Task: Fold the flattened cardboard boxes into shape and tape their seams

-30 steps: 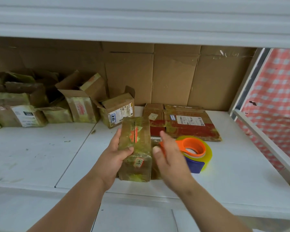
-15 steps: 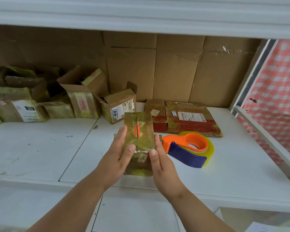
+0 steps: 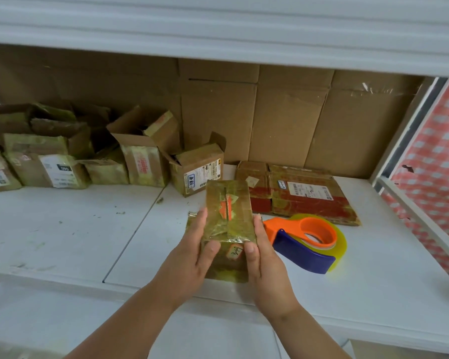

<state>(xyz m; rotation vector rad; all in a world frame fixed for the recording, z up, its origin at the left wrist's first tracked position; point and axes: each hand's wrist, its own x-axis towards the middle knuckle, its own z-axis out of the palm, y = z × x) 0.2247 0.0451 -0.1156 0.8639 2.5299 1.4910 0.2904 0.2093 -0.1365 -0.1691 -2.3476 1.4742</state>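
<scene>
A small folded cardboard box (image 3: pixel 228 203), wrapped in yellowish tape with an orange patch on top and a handwritten label on its front, stands on the white shelf (image 3: pixel 373 268). My left hand (image 3: pixel 192 257) grips its left side, thumb on the front face. My right hand (image 3: pixel 263 265) grips the right side, thumb beside the label. An orange and blue tape dispenser (image 3: pixel 305 242) with a yellow tape roll lies just right of the box. Flattened cardboard boxes (image 3: pixel 309 195) with red print lie behind it.
Several folded, open-topped boxes (image 3: pixel 140 154) stand in a row at the back left of the shelf. Brown cardboard sheets (image 3: pixel 283 120) line the back wall. A white upper shelf overhangs. A white frame post and red checked cloth (image 3: pixel 436 161) bound the right side.
My right hand has moved from beside the tape dispenser to the box's right side. Both thumbs now lie on the box's front face. The dispenser lies free on the shelf.
</scene>
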